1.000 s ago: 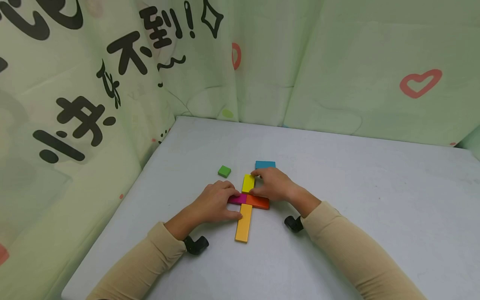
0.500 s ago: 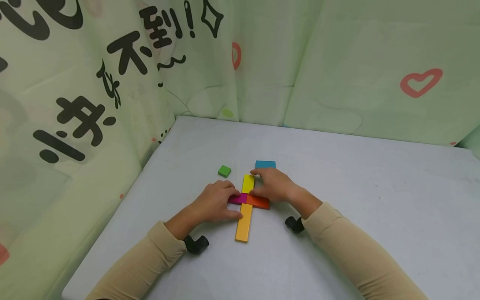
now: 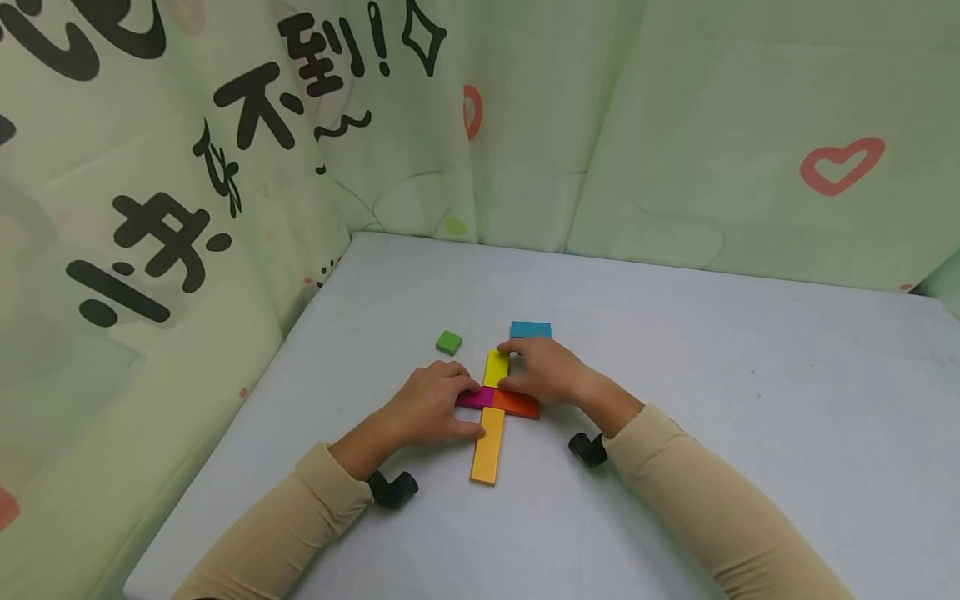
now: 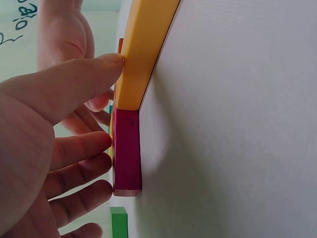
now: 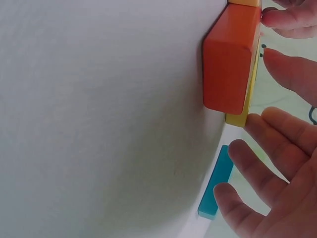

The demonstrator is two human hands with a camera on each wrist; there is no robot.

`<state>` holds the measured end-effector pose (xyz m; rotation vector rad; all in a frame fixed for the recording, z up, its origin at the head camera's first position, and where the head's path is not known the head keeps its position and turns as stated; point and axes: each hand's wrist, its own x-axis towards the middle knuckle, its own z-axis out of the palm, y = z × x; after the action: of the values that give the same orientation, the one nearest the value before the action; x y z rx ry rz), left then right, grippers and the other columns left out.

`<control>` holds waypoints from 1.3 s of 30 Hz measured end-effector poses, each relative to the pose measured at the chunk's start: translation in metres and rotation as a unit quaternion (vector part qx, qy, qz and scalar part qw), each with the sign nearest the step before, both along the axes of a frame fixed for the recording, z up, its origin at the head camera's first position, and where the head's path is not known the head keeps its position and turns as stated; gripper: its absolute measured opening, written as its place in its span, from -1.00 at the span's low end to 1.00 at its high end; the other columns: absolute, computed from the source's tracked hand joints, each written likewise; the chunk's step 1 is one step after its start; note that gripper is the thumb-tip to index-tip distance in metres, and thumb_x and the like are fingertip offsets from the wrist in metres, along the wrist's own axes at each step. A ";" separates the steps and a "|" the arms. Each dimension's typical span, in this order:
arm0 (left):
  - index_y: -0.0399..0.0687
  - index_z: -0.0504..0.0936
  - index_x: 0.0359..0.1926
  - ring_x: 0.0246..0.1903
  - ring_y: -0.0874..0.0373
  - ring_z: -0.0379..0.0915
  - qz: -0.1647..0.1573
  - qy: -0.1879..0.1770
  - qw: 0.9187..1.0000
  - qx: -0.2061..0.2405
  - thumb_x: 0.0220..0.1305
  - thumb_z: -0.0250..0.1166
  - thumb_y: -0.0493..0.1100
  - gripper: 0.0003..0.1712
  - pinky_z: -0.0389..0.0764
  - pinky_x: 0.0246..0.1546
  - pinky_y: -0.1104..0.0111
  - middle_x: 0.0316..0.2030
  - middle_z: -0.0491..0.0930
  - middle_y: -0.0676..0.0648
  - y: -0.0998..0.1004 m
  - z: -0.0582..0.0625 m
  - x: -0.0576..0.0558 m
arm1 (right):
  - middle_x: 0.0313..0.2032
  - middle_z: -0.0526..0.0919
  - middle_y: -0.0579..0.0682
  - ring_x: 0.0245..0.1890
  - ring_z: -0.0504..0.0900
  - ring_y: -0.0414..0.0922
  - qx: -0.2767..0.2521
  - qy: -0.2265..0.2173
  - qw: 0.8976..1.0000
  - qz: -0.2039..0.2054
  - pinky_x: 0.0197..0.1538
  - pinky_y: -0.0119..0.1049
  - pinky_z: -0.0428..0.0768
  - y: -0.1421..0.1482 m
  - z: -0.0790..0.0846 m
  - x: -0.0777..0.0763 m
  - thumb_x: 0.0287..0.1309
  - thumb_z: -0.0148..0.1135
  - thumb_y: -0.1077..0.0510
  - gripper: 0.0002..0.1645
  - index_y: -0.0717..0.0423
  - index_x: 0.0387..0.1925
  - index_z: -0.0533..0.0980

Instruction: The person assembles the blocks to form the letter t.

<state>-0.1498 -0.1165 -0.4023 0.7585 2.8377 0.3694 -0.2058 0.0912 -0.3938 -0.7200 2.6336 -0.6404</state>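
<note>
Short yellow block, magenta block, red-orange block and long amber block lie flat together in a cross shape. My left hand touches the cross from the left, its thumb on the amber block and its fingertips along the magenta block. From the right, my right hand reaches over the yellow block. One fingertip meets that block's far end, and the thumb is near its lower end. The other fingers of the right hand spread above the table in the right wrist view.
A small green block lies beyond the left hand. Just past the right hand's fingers is a blue block. The white table meets a pale green printed curtain at the back and left.
My right index finger has shifted slightly left over the yellow block's far end. The left hand and the blocks have stayed in place.
</note>
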 end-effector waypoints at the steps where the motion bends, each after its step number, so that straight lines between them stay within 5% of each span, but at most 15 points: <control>1: -0.08 0.65 0.12 0.06 0.02 0.41 0.001 0.000 1.000 0.000 0.09 0.50 0.20 -0.33 0.47 0.03 0.13 0.06 0.54 -0.07 0.000 0.000 0.000 | 0.23 0.54 0.15 0.20 0.49 0.10 0.000 0.001 1.000 0.001 0.22 -0.01 0.49 0.000 0.000 0.000 0.26 0.34 0.05 -0.35 0.18 0.32 0.45; 15: -0.08 0.65 0.13 0.06 0.02 0.41 0.006 -0.003 1.000 0.002 0.09 0.50 0.19 -0.33 0.47 0.04 0.13 0.07 0.54 -0.07 0.000 0.000 0.001 | 0.25 0.53 0.12 0.22 0.48 0.08 0.000 0.007 1.000 0.000 0.24 0.00 0.46 0.000 -0.003 0.001 0.26 0.33 0.10 -0.36 0.19 0.32 0.44; 39: -0.11 0.65 0.13 0.06 0.03 0.41 0.002 0.005 1.000 0.018 0.09 0.51 0.18 -0.33 0.47 0.04 0.14 0.06 0.54 -0.08 -0.001 0.000 0.003 | 0.00 0.68 0.05 0.00 0.57 0.04 0.005 0.055 0.997 0.052 0.14 -0.04 0.53 -0.001 0.000 0.027 0.27 0.36 0.13 -0.58 0.19 0.12 0.59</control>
<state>-0.1469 -0.1177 -0.4025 0.7624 2.8502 0.4192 -0.1787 0.0899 -0.3936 -0.9058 2.6761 -0.5721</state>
